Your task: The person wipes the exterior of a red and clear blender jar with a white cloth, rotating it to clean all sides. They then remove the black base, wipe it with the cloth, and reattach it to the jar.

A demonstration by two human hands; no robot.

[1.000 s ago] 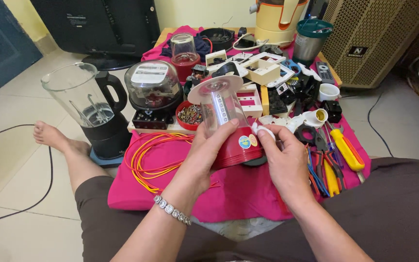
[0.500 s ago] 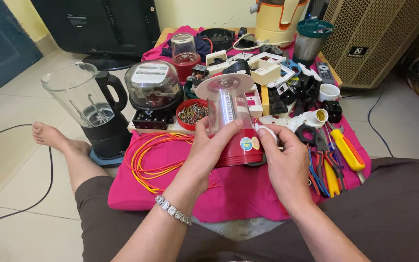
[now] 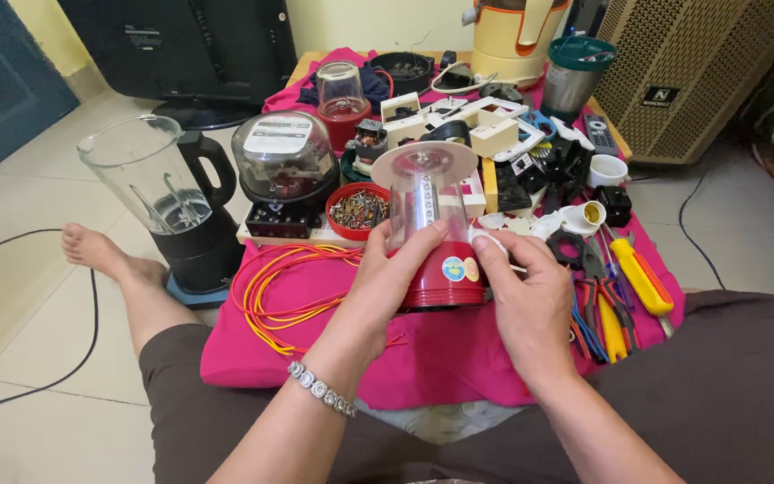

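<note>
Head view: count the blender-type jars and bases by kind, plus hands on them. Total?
Small red-based blender with clear jar, held in both hands: 1
Small clear jar on red base, back of the cloth: 1
Large clear jug on black base, on the floor: 1
Cream and orange appliance at the back: 1
Total: 4

Left hand: 1
Right hand: 1

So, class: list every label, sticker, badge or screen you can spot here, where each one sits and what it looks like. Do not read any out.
Two round stickers: on the red base of the small blender held by left hand and right hand; one blue, one orange.
White rectangular label: under the clear meter dome, left of the blender.
Dark television screen: top left, black, switched off.
Small black badge: on the beige grille, upper right.
</note>
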